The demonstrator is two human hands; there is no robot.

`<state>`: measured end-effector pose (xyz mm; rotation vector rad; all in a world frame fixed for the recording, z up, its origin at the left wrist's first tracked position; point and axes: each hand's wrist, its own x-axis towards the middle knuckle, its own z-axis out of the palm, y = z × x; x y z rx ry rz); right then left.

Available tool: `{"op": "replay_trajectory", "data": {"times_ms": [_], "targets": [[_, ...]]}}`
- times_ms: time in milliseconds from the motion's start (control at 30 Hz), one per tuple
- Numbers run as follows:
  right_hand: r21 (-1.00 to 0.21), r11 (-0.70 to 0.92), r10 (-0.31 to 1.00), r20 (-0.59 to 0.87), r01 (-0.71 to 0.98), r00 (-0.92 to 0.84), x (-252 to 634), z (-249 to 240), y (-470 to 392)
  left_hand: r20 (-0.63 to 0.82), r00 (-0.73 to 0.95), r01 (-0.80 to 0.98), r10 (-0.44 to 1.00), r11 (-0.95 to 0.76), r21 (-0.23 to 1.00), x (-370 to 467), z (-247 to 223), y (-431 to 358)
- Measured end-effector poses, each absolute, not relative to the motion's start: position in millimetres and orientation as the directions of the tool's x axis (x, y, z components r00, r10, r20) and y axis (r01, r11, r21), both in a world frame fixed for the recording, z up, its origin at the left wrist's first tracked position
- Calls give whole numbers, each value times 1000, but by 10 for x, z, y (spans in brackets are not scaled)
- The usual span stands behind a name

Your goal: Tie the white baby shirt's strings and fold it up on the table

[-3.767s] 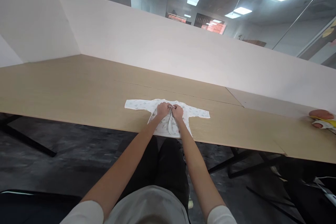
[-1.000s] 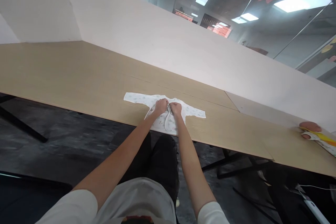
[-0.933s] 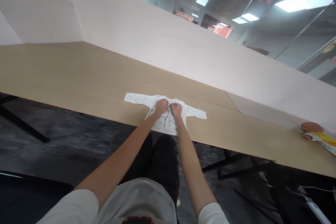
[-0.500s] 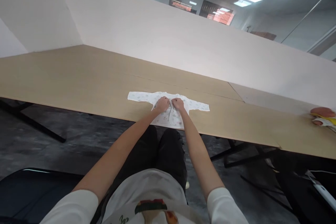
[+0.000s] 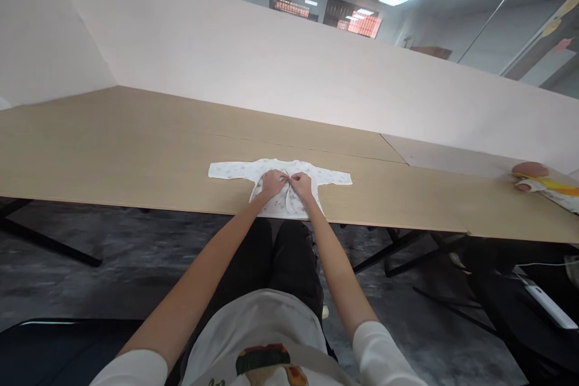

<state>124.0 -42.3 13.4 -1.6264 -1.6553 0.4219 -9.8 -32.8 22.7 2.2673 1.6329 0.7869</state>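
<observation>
A small white baby top [image 5: 284,208] with a faint print lies flat on the table, sleeves spread to both sides and its lower edge at the table's front. My left hand [image 5: 274,182] pinches the cloth at the middle of its front opening. Close beside it, my right hand [image 5: 301,184] pinches the other side of the opening, the fingertips of both hands nearly meeting. Below the hands the two front panels part a little. Whatever small fastening may be between the fingertips is hidden.
The long wooden table [image 5: 149,151] runs along a white partition [image 5: 253,60] with glass above. A doll-like bundle in yellow and white cloth [image 5: 554,188] lies at the right end. Dark chairs [image 5: 67,350] stand at lower left and right; a white power strip [image 5: 549,306] rests on the right.
My hands have come closer together, their fingertips now nearly touching at the opening. The camera view has shifted slightly to the right.
</observation>
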Motion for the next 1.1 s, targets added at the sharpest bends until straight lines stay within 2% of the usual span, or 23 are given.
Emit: {"op": "replay_trajectory", "data": {"times_ms": [200,600,1100], "targets": [[-802,109,950,258,587,176,1250,125,-450,353,237,757,905,-400,518,-125,159,-338],[-822,170,955,274,544,115,1229,149,-499,380,210,603,901,-425,675,-193,47,-266],[-821,193,946,302,537,122,1206,112,-488,362,194,526,912,-408,746,-202,80,-274]]}}
